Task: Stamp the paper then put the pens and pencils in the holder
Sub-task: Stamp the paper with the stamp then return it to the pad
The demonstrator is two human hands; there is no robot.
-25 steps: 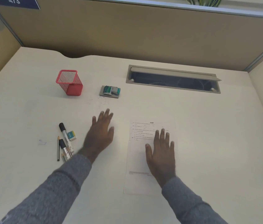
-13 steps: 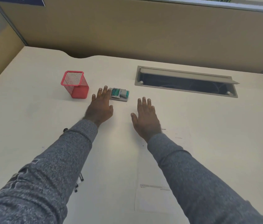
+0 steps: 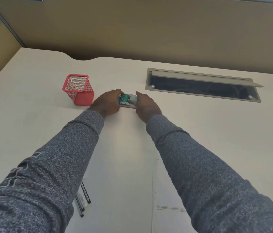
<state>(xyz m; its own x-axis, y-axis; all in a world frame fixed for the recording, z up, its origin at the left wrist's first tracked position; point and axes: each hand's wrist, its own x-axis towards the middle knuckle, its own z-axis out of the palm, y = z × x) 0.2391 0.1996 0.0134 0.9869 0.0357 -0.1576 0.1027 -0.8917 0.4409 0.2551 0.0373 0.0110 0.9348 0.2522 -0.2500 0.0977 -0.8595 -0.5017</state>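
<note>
— Head view: what is shown?
— The stamp (image 3: 127, 100), beside the red holder (image 3: 78, 89) at the far surface (image 3: 31, 125), is closed on from both sides by the left hand (image 3: 108, 102) and right hand (image 3: 146, 105).

— How should it be lifted?
— Each grip is best kept firm and level, then carried to the paper (image 3: 164, 195); the pens (image 3: 83, 199) are left near the left sleeve.

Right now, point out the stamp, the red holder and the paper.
stamp (image 3: 127, 100), head view, on its green top between the hands.
red holder (image 3: 83, 96), head view, on its mesh front wall.
paper (image 3: 166, 190), head view, on bare sheet.
</note>
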